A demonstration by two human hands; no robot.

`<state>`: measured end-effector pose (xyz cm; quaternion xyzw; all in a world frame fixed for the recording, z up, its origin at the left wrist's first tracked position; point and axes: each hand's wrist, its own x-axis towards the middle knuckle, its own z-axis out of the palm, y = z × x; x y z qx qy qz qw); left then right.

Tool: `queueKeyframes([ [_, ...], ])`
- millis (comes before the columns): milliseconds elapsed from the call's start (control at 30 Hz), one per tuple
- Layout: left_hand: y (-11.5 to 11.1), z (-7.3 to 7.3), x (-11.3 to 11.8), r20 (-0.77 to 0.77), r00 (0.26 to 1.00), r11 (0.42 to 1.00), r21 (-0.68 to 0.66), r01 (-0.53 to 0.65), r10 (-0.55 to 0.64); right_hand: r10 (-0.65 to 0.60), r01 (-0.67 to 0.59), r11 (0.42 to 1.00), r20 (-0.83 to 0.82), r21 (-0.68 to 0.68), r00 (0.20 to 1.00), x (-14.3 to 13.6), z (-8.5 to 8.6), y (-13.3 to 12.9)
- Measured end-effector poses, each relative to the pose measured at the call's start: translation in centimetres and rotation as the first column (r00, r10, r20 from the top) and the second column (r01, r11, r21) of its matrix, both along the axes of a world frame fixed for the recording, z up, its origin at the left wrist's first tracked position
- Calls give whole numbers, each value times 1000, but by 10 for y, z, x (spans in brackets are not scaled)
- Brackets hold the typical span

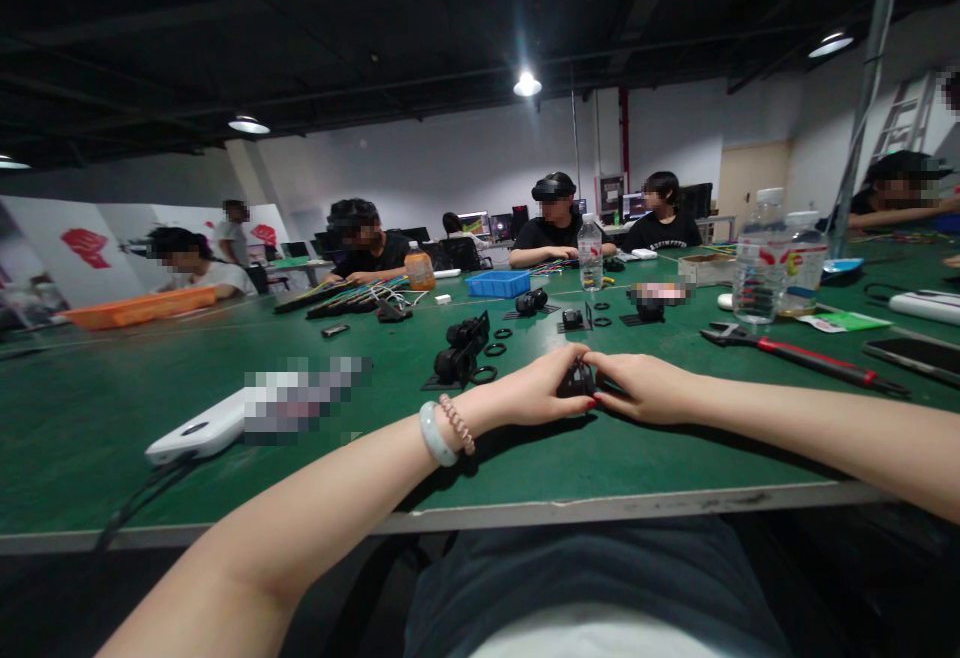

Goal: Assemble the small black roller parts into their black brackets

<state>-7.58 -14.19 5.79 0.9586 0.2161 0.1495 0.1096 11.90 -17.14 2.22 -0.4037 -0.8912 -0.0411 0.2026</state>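
Both my hands meet over a small black part (576,379) just above the green table (420,468). My left hand (546,385) is closed around its left side, thumb below and fingers on top. From the right, my right hand (636,385) pinches the same part with its fingertips. The part looks rounded, but the fingers hide most of it. Beyond my left hand lie black round-bodied parts on flat plates (459,350), with loose black rings (484,374) beside them. More such black parts (531,302) sit farther back.
Red-handled pliers (810,358), a phone (915,356) and clear bottles (759,268) are at my right. A white device with a cable (210,423) lies at my left. Farther off are a blue tray (498,284), bundled wires (360,296) and an orange tray (142,307). Several people sit across.
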Motion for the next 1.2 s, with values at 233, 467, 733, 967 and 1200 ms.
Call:
queueKeyframes([
  [233,0,0,0,-2,1000,1000,2,-1,1,2,-2,1000,-8,6,1000,0,-1,2],
  [467,0,0,0,4,1000,1000,-15,2,-1,8,-8,1000,-19,2,1000,0,-1,1],
  [733,0,0,0,14,1000,1000,-24,2,-2,3,-3,1000,-23,-6,1000,0,0,0],
  [967,0,0,0,5,1000,1000,-23,0,0,10,-10,1000,-16,-4,1000,0,-1,1],
  [1200,0,0,0,4,1000,1000,-15,0,0,10,-10,1000,-12,-6,1000,0,0,0],
])
